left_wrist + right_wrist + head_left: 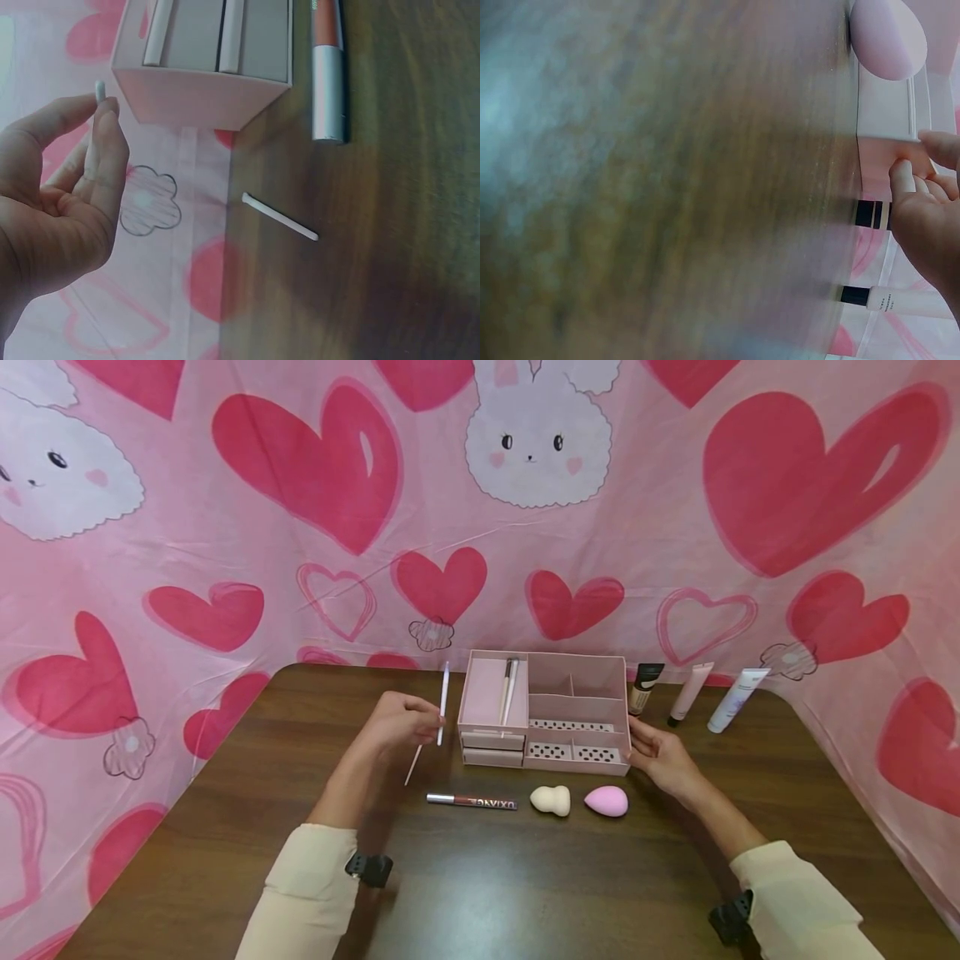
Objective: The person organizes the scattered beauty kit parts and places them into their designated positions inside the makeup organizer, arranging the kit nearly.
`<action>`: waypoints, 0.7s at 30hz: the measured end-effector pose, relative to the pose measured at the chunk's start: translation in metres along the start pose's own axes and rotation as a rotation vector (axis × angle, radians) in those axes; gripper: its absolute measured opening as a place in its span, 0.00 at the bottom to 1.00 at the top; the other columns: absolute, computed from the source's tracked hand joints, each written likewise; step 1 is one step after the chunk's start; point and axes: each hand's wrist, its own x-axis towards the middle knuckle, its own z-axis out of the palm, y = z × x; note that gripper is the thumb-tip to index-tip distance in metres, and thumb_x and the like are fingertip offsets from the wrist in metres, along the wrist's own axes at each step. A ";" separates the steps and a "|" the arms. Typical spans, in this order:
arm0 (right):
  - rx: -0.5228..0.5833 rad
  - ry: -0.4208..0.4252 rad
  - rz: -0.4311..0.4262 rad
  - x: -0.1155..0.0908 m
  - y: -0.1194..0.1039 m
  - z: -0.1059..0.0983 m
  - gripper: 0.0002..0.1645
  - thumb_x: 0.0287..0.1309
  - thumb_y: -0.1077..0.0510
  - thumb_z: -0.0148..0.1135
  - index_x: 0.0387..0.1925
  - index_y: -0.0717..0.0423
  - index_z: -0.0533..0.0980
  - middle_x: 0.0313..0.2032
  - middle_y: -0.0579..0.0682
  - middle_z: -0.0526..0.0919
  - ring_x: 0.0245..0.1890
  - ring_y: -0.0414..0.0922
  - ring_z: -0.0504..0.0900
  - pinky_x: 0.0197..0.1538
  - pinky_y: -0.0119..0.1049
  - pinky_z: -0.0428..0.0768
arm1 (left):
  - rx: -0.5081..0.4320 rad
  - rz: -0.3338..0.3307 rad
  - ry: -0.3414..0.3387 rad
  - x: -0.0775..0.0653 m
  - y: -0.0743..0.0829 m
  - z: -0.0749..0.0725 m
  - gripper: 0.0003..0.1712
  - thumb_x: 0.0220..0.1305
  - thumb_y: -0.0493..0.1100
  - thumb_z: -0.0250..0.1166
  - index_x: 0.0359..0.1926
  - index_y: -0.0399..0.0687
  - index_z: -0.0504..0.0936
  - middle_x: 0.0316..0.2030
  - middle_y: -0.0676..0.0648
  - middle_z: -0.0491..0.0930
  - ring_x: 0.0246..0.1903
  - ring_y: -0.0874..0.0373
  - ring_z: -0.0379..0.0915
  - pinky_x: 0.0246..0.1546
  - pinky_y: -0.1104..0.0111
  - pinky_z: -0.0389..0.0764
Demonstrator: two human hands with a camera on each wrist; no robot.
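Note:
A slim white makeup brush with a lavender tip point(444, 693) stands nearly upright, pinched between the thumb and fingers of my left hand point(397, 720). Below that hand, a thin pale stick point(281, 217) lies on the table, partly hidden by it in the head view. The pink makeup organizer point(576, 664) stands just right of the held brush. Two more brushes point(510, 689) lie over its left top. My right hand point(663, 756) touches the organizer's right side near the front corner, fingers fairly straight.
In front of the organizer lie a lip gloss tube point(472, 802), a cream sponge point(551, 801) and a pink sponge point(607, 802). Right of it stand a black-topped tube point(645, 687), a pink tube point(690, 693) and a white tube point(737, 700). A patterned cloth point(645, 527) hangs behind the table.

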 end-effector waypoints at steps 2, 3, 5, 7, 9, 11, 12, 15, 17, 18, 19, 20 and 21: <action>0.000 0.000 0.001 0.000 0.000 0.000 0.40 0.64 0.76 0.54 0.74 0.79 0.50 0.72 0.77 0.55 0.70 0.67 0.57 0.55 0.17 0.75 | 0.001 0.007 -0.005 0.001 0.004 0.001 0.17 0.64 0.33 0.65 0.49 0.22 0.82 0.31 0.42 0.89 0.24 0.64 0.81 0.34 0.66 0.88; 0.000 0.000 0.001 0.000 -0.001 0.000 0.40 0.64 0.76 0.54 0.74 0.79 0.50 0.72 0.77 0.55 0.70 0.67 0.57 0.54 0.16 0.75 | 0.004 0.010 -0.008 0.001 0.006 0.002 0.17 0.64 0.33 0.65 0.49 0.22 0.82 0.31 0.43 0.89 0.24 0.64 0.81 0.34 0.66 0.88; 0.000 -0.001 0.002 0.001 -0.002 0.001 0.40 0.64 0.76 0.54 0.74 0.79 0.50 0.72 0.77 0.55 0.70 0.67 0.57 0.54 0.17 0.75 | 0.016 0.018 -0.010 0.002 0.011 0.004 0.16 0.63 0.33 0.66 0.48 0.22 0.82 0.30 0.43 0.88 0.23 0.64 0.81 0.33 0.67 0.88; 0.001 -0.003 0.002 0.001 -0.003 0.001 0.40 0.64 0.76 0.54 0.74 0.78 0.50 0.72 0.77 0.55 0.70 0.67 0.57 0.55 0.18 0.75 | 0.027 0.020 -0.008 0.003 0.016 0.006 0.16 0.62 0.33 0.67 0.48 0.23 0.82 0.28 0.46 0.87 0.23 0.64 0.80 0.32 0.68 0.87; 0.003 -0.006 0.003 0.001 -0.004 0.001 0.40 0.65 0.76 0.54 0.74 0.78 0.50 0.72 0.77 0.54 0.70 0.68 0.57 0.54 0.18 0.75 | 0.030 0.023 -0.008 0.005 0.020 0.008 0.16 0.62 0.33 0.67 0.47 0.23 0.83 0.26 0.48 0.86 0.23 0.63 0.80 0.30 0.69 0.87; 0.006 -0.008 0.001 0.001 -0.004 0.001 0.40 0.65 0.76 0.53 0.74 0.78 0.50 0.72 0.77 0.54 0.70 0.68 0.57 0.54 0.18 0.75 | 0.025 0.020 -0.008 0.007 0.025 0.010 0.15 0.62 0.32 0.67 0.47 0.22 0.83 0.24 0.49 0.85 0.23 0.63 0.80 0.29 0.69 0.86; 0.007 -0.009 0.000 0.001 -0.004 0.001 0.40 0.65 0.76 0.53 0.74 0.78 0.50 0.72 0.77 0.54 0.70 0.68 0.57 0.54 0.18 0.75 | 0.022 0.017 -0.008 0.008 0.027 0.012 0.15 0.62 0.32 0.67 0.47 0.22 0.83 0.23 0.49 0.84 0.23 0.63 0.80 0.29 0.69 0.86; 0.003 -0.007 -0.007 0.000 -0.004 0.002 0.40 0.64 0.76 0.53 0.74 0.79 0.49 0.72 0.78 0.54 0.70 0.67 0.57 0.54 0.16 0.74 | 0.023 0.006 -0.013 0.012 0.032 0.016 0.15 0.61 0.31 0.67 0.46 0.22 0.82 0.22 0.50 0.83 0.23 0.62 0.80 0.29 0.68 0.87; 0.000 -0.002 -0.011 -0.001 -0.003 0.002 0.40 0.64 0.77 0.53 0.73 0.79 0.49 0.71 0.78 0.54 0.69 0.66 0.57 0.54 0.16 0.74 | 0.033 0.001 -0.012 0.014 0.035 0.018 0.15 0.60 0.30 0.67 0.46 0.22 0.82 0.22 0.50 0.82 0.23 0.62 0.80 0.30 0.68 0.87; 0.002 -0.002 -0.012 -0.001 -0.002 0.002 0.40 0.64 0.77 0.53 0.73 0.80 0.49 0.71 0.78 0.54 0.69 0.66 0.57 0.54 0.16 0.74 | 0.040 0.001 -0.012 0.015 0.036 0.019 0.14 0.60 0.30 0.67 0.46 0.22 0.83 0.22 0.50 0.82 0.22 0.62 0.79 0.30 0.68 0.87; 0.004 -0.003 -0.013 -0.001 -0.002 0.002 0.40 0.64 0.77 0.53 0.73 0.80 0.49 0.71 0.79 0.54 0.69 0.66 0.57 0.54 0.16 0.74 | 0.041 0.002 -0.013 0.017 0.037 0.020 0.14 0.60 0.30 0.67 0.46 0.22 0.83 0.23 0.49 0.82 0.22 0.62 0.79 0.30 0.67 0.87; 0.006 -0.005 -0.013 -0.001 -0.002 0.002 0.40 0.64 0.77 0.53 0.73 0.79 0.49 0.71 0.79 0.54 0.69 0.66 0.57 0.54 0.16 0.74 | 0.042 0.004 -0.016 0.019 0.039 0.021 0.14 0.60 0.30 0.67 0.45 0.22 0.83 0.23 0.49 0.82 0.22 0.62 0.79 0.31 0.67 0.87; 0.008 -0.004 -0.012 -0.001 -0.002 0.002 0.40 0.64 0.77 0.53 0.74 0.79 0.49 0.72 0.78 0.54 0.70 0.66 0.57 0.55 0.17 0.74 | 0.046 0.008 -0.016 0.020 0.040 0.022 0.14 0.60 0.29 0.67 0.45 0.22 0.83 0.23 0.49 0.82 0.21 0.63 0.79 0.31 0.66 0.88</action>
